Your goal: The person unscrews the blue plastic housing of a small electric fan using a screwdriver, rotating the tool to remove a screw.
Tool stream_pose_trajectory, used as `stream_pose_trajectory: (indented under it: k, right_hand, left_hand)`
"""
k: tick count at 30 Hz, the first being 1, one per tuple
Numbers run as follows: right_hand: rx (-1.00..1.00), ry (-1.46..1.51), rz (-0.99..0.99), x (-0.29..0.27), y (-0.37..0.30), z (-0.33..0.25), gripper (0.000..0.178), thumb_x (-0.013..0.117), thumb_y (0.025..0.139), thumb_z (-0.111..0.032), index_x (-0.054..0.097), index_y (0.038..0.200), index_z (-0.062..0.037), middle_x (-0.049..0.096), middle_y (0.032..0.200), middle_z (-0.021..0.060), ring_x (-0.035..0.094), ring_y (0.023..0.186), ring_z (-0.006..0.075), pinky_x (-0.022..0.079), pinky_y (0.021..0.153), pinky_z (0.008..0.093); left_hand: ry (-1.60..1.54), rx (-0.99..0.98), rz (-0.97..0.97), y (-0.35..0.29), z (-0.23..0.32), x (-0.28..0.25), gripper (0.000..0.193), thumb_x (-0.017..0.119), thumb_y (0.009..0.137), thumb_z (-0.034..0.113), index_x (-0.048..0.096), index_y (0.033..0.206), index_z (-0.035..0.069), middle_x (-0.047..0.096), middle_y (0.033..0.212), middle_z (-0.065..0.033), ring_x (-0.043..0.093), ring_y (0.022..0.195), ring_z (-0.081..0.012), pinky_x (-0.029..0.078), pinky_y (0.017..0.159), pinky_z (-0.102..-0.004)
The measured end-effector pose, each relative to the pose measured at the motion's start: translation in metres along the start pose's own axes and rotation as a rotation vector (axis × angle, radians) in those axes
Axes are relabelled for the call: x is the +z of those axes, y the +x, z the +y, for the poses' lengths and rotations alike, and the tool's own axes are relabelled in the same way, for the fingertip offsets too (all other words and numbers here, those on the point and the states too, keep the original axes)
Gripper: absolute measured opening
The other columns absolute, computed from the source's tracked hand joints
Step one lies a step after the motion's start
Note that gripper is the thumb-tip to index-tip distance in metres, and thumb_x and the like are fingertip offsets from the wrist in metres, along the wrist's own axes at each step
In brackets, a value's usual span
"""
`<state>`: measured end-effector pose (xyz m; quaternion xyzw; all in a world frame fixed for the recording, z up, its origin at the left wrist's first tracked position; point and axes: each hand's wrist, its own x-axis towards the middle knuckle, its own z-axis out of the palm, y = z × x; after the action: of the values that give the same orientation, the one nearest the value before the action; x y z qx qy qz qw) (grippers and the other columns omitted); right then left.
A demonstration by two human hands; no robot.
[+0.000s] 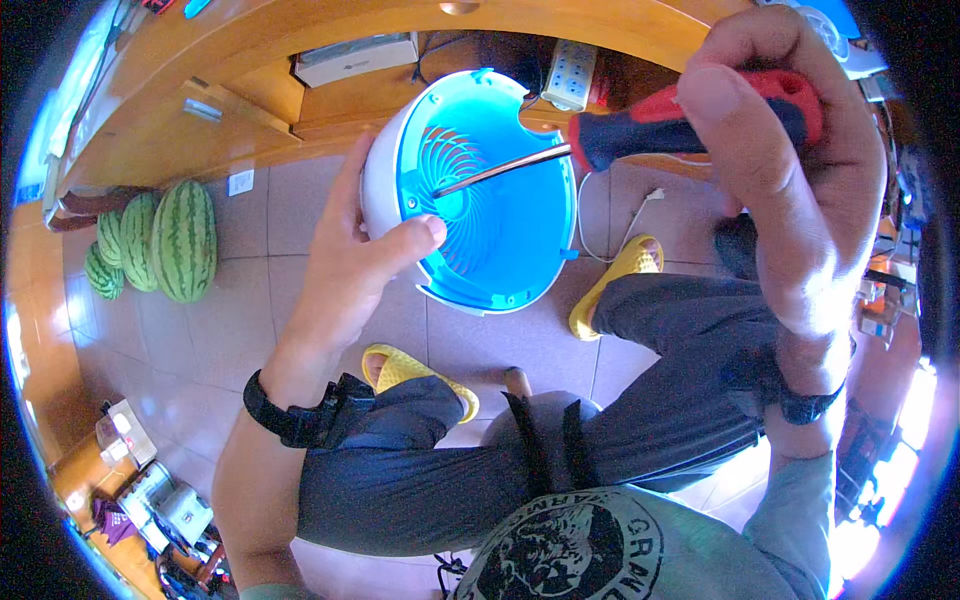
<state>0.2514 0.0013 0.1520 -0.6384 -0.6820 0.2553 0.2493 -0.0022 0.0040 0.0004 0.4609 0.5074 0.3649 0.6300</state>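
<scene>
My left hand [352, 262] holds a round plastic housing [535, 240], white outside and bright blue inside. Its fingers are behind the white wall and the thumb presses on the rim. Spiral slots show in the housing's bottom, and small holes and tabs sit along its rim, which has a notch at the top. My right hand [800, 170] is wrapped round the red and black handle of a screwdriver [640, 138]. The metal shaft points left across the housing's opening, its tip near the left inner wall above my thumb. Whether the tip touches anything, I cannot tell.
Beyond the housing stands a wooden desk [240, 75] with a shelf holding a white box [357, 60] and a power strip [572, 75]. Several watermelons [184, 240] lie on the tiled floor at left. A white cable with plug [655, 194] lies near my yellow slippers [622, 285].
</scene>
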Motion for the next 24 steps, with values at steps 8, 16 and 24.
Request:
stream_pose_trajectory:
  k: [8, 16, 24]
  right_hand:
    - [-0.079, 0.091, 0.106, 0.003, -0.016, 0.036, 0.022, 0.066, 0.094, -0.025, 0.064, 0.103, -0.0045, 0.059, 0.082, -0.0013, 0.044, 0.058, 0.0018, 0.034, 0.053, 0.0192]
    - [-0.130, 0.024, 0.087, -0.002, -0.032, 0.045, 0.023, 0.067, 0.091, -0.025, 0.062, 0.097, -0.0035, 0.057, 0.086, 0.0004, 0.049, 0.068, 0.0061, 0.038, 0.064, 0.0217]
    - [-0.209, 0.042, 0.050, -0.001, -0.042, 0.054, 0.022, 0.067, 0.088, -0.022, 0.060, 0.095, -0.0022, 0.057, 0.089, 0.0032, 0.052, 0.082, 0.0112, 0.042, 0.078, 0.0256]
  left_hand:
    - [-0.098, -0.091, 0.011, 0.001, -0.003, -0.011, 0.093, 0.072, 0.079, 0.021, 0.023, 0.156, 0.002, 0.057, 0.134, -0.0156, 0.063, 0.115, -0.0233, 0.056, 0.090, -0.0339]
    - [-0.227, 0.018, 0.038, -0.005, -0.008, -0.019, 0.070, 0.058, 0.087, 0.023, 0.034, 0.149, 0.003, 0.059, 0.133, -0.0142, 0.065, 0.114, -0.0243, 0.062, 0.081, -0.0368]
    - [-0.251, 0.015, 0.026, -0.012, -0.011, -0.023, 0.062, 0.059, 0.089, 0.030, 0.046, 0.141, 0.000, 0.059, 0.137, -0.0138, 0.057, 0.125, -0.0285, 0.042, 0.109, -0.0466]
